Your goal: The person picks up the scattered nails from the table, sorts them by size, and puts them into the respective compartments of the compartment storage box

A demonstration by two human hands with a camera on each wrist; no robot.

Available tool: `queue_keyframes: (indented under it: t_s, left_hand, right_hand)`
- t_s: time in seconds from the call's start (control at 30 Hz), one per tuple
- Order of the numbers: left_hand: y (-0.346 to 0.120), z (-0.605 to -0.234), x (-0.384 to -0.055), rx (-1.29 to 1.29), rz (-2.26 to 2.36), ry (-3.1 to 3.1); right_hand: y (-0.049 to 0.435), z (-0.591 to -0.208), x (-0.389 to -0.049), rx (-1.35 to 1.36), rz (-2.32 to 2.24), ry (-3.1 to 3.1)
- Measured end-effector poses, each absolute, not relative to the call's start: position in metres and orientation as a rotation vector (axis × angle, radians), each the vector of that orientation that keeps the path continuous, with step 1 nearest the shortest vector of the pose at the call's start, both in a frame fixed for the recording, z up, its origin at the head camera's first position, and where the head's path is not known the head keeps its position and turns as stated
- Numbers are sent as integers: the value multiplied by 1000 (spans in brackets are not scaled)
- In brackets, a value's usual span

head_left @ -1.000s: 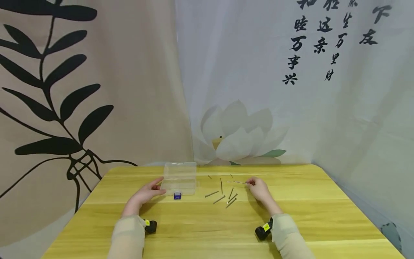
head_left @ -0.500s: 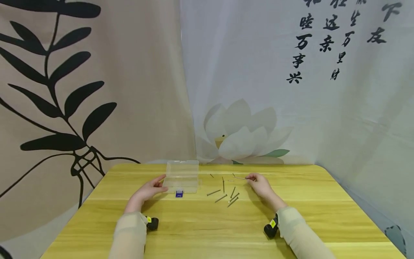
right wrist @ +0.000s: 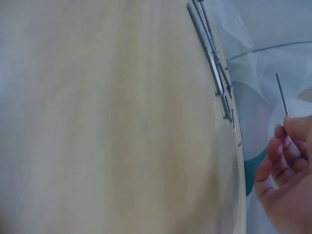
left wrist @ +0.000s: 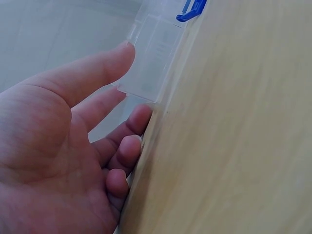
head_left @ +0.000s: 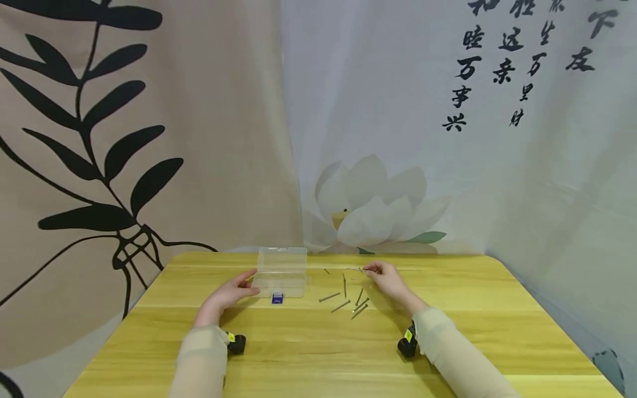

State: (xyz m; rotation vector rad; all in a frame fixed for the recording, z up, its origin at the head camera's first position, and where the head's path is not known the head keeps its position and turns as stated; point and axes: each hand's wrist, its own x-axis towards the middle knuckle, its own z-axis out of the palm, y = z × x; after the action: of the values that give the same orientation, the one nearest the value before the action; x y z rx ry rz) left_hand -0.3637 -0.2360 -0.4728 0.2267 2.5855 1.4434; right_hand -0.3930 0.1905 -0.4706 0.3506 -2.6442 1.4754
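My left hand (head_left: 231,292) is at the left end of a clear plastic box (head_left: 281,284) with its lid raised. Thumb and forefinger lie spread at the box's end, and in the left wrist view the fingertips overlap its corner; the other fingers bend loosely. A blue latch (head_left: 277,298) hangs at the box's front. My right hand (head_left: 390,279) pinches a thin nail (right wrist: 281,92) between thumb and fingers, its free end pointing left in the head view. Below and left of that hand several nails (head_left: 340,305) lie scattered on the table.
The wooden table (head_left: 308,354) ends just behind the box. Beyond it hangs a pale cloth (head_left: 229,138) printed with leaves, a lotus and writing. Smaller nails (head_left: 326,271) lie near the back edge. Black wrist cameras (head_left: 407,345) sit at both cuffs.
My right hand, holding the nail, has moved left towards the box, at the table's back. The left hand stays at the box. The head view has shifted slightly.
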Motion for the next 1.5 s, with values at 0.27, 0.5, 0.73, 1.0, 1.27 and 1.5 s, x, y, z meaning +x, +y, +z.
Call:
queue_keyframes:
  t_s: [0.27, 0.5, 0.73, 1.0, 1.27, 1.5]
  left_hand:
    - [-232, -473, -363, 235, 1444, 2591]
    - [-234, -477, -363, 209, 1463, 2584]
    - [-231, -476, -363, 199, 1471, 2580]
    - [-232, -477, -364, 199, 1500, 2574]
    - [-233, -478, -364, 196, 1498, 2571]
    - [-236, -480, -365, 181, 1499, 2583]
  right_hand:
    - [168, -465, -401, 452, 1446, -2642]
    - [156, -464, -402, 515, 1473, -2635]
    - [149, -460, -407, 534, 1476, -2638]
    - [136, -459, -413, 584, 1466, -2633]
    - [122, -456, -414, 627, 1400, -2631]
    - [110, -451, -415, 671, 1422, -2609]
